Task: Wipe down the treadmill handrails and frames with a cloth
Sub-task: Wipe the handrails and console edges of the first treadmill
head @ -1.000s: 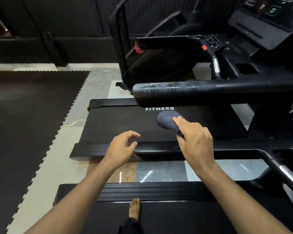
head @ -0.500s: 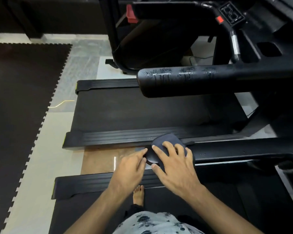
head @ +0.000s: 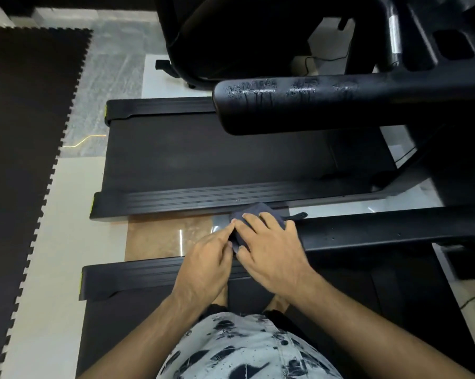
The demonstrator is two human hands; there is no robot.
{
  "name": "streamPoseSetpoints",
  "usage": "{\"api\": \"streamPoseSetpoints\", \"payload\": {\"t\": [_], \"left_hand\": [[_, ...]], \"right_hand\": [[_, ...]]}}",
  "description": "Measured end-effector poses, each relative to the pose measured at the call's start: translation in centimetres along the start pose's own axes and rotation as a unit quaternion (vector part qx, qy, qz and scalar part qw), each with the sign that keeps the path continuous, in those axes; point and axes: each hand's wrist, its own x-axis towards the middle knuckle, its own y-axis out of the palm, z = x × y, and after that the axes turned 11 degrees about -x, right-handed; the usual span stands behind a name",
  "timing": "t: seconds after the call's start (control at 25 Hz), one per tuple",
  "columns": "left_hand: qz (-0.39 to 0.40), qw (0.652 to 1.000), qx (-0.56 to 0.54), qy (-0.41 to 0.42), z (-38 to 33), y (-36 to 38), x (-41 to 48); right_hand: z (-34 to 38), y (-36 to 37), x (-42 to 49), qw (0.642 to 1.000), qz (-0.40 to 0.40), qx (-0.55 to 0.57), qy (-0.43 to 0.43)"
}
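Pressing down w/ the right hand point(head: 269, 250), the person pins a dark grey cloth point(head: 254, 214) against the near end of a black handrail point(head: 381, 233) that runs from frame centre off to the right edge. Fingers are spread flat over the cloth rather than curled, so it's a palm-down press, not a pinch; prob chosen to get broad contact for wiping along the bar. Cloth sits centre of frame, bunched under the fingertips, its far edge poking out toward the side rail of the neighbouring treadmill point(head: 230, 198).

Left hand point(head: 206, 263) is just left of the right, index finger extended and touching the cloth's left edge, other fingers loosely curled, holding nothing itself. Looks like it's tucking or steadying the fabric so it doesn't slip off the bar end.

Upper right: a thicker padded handrail point(head: 299, 108) w/ a worn, peeling or wet-looking surface on top; can't tell which. No cloth near it, so I'd judge that one not being worked now.

Lower frame: patterned shorts point(head: 247, 348) and bare feet on the near deck point(head: 154, 274), so the person stands on the machine, reaching fwd & down. Black foam mat point(head: 23, 132) fills the left side.
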Motion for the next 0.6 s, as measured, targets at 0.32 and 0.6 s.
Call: {"api": "streamPoseSetpoints", "payload": {"t": [0.32,0.6], "left_hand": [[-0.017,0.999,0.017,-0.022,-1.1,0.4,0.1],[0.022,0.996,0.088,0.003,-1.8,1.7,0.8]], "right_hand": [[-0.4,0.1,0.5,1.0,0.014,-0.005,0.025],[-2.2,0.4,0.5,0.998,0.022,0.045,0.041]]}}
